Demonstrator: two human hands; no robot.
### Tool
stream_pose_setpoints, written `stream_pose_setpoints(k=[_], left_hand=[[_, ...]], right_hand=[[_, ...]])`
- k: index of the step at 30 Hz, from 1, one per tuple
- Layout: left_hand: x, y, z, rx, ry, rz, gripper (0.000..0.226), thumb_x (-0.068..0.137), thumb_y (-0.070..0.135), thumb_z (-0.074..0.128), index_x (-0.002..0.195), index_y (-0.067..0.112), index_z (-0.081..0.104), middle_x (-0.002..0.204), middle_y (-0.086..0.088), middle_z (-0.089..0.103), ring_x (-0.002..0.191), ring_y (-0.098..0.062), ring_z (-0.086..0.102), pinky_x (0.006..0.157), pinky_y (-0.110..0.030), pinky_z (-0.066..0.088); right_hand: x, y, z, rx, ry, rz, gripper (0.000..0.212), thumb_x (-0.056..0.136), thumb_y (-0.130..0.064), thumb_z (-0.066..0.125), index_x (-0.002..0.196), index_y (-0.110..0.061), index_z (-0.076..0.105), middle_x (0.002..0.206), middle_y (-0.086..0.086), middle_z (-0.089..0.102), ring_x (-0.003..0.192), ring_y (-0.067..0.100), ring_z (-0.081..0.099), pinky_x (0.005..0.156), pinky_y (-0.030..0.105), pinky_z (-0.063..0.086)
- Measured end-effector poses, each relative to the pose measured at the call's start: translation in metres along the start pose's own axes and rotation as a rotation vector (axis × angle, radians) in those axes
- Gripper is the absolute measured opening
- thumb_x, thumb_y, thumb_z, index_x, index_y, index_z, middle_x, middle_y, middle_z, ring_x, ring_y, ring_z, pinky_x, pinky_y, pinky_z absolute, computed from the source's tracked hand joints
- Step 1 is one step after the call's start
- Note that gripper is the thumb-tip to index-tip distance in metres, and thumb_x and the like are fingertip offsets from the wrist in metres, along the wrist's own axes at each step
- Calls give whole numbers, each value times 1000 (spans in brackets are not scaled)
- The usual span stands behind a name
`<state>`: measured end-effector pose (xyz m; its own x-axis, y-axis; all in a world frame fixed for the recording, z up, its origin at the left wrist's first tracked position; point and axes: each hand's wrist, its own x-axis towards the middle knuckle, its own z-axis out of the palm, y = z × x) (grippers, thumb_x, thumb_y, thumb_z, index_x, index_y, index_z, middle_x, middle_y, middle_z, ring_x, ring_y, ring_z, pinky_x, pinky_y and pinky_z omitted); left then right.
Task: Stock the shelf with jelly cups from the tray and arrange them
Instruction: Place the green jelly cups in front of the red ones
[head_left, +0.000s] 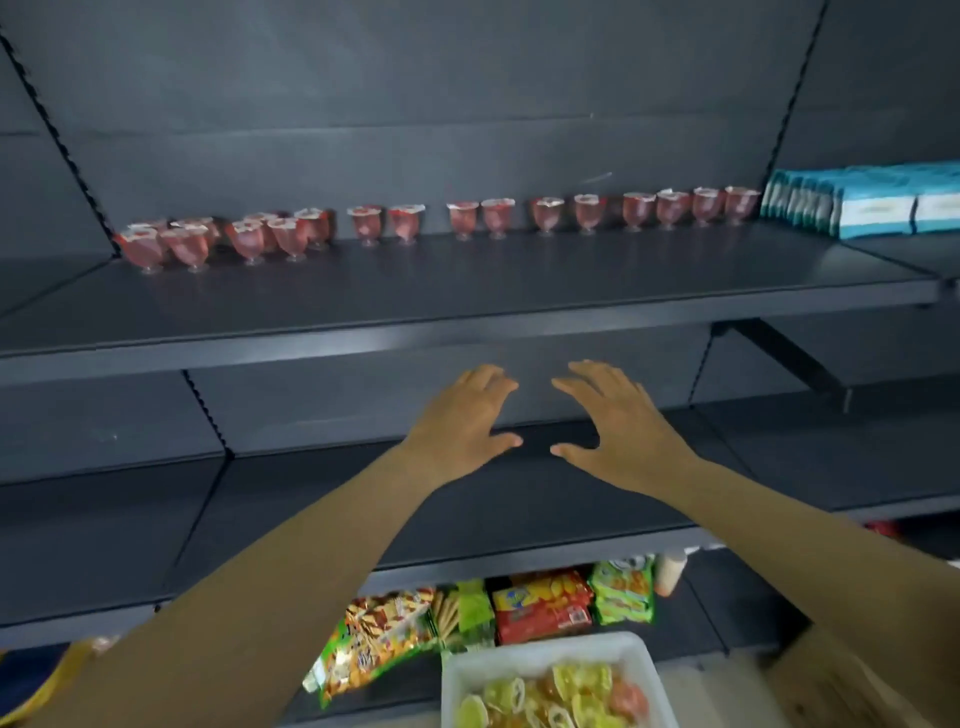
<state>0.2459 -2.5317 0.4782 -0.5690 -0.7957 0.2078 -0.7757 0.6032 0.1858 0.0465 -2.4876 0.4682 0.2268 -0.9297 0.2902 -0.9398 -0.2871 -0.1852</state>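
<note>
we see dark grey shelf (467, 291). jelly cups (363, 223) on it: clear pink-red, white and red lids. boxes (878, 208) at right: teal and white. white tray (545, 660) below: yellow, lime, orange-pink cups. snack packs: red and yellow pack (540, 605), green and orange bags (374, 639).

- Blue-and-white boxes (872, 205) stand packed in a row at the upper right.
- Red biscuit packet (543, 605) lies low down, between green snack packets (623, 590) and a green-and-orange snack bag (374, 644).
- A pale bottle (670, 571) stands just right of the green packets.
</note>
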Motion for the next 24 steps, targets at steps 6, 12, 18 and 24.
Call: stream_pose_setpoints(k=[6,12,18,24], left_hand=[[-23,18,109,-35,-232,-42,66,91,39,58,145,15,29,151,-4,24,139,-21,23,112,-37,27],[-66,18,242,-155,-428,-140,63,89,38,59,142,14,34,144,-4,33,130,-22,36,104,-33,35],[-128,6,373,-249,-674,-298,61,88,38,60,139,15,37,142,-3,36,127,-20,40,100,-31,38],[-178,-3,481,-370,-808,-474,61,83,40,66,136,18,42,139,-3,41,124,-20,45,100,-35,42]], right_hand=[[-69,41,73,51,-169,78,71,87,-45,60,147,-25,27,156,-2,16,145,17,8,115,38,12],[-131,81,177,84,-340,181,72,80,-52,57,141,-17,41,148,7,34,140,27,27,112,46,28],[-192,119,285,118,-505,302,71,83,-48,64,143,-23,36,150,3,32,138,22,27,110,35,25],[-250,145,386,250,-637,423,69,78,-45,70,137,-24,42,144,2,41,131,20,34,106,35,33]])
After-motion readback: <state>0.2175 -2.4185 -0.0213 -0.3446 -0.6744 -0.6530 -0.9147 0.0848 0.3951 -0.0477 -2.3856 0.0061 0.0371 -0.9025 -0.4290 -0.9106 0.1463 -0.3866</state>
